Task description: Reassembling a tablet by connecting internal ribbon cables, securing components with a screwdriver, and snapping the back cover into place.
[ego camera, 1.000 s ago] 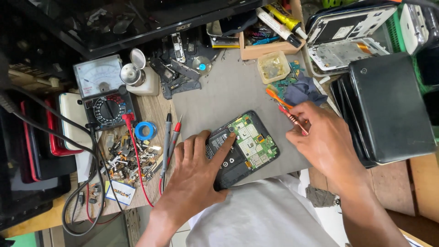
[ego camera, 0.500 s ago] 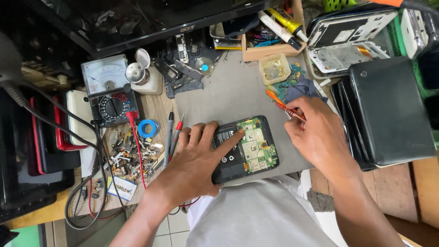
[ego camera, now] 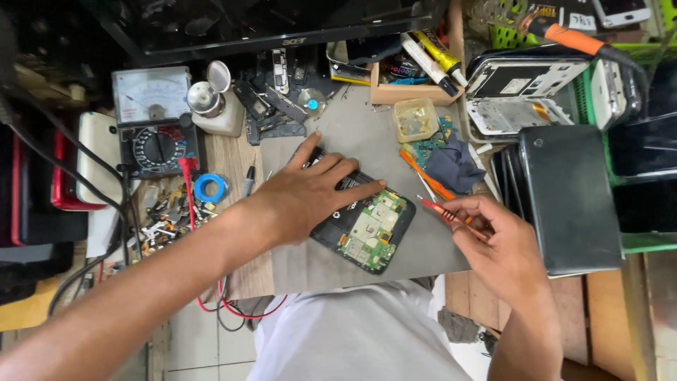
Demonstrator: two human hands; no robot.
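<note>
1. At the middle of the grey bench (ego camera: 367, 134), I see my left hand (ego camera: 303, 197) spread flat, fingers wide, pressing on an opened phone (ego camera: 367, 229) with its green circuit board exposed.
2. Just right of it, my right hand (ego camera: 493, 243) pinches a small red-orange screwdriver (ego camera: 444, 210), tip near the phone's edge.
3. Further left sits an analog multimeter (ego camera: 151, 120); a black tablet (ego camera: 568, 194) lies right.

left hand (ego camera: 310, 197) hides the opened phone's (ego camera: 367, 229) upper half.

Black monitor screen (ego camera: 282, 21): flat, dark, along the far bench edge. Analogue meter (ego camera: 151, 120): white dial face over black body, just below the monitor's left end. Cardboard box (ego camera: 409, 88): small, brown, below its right end.
</note>
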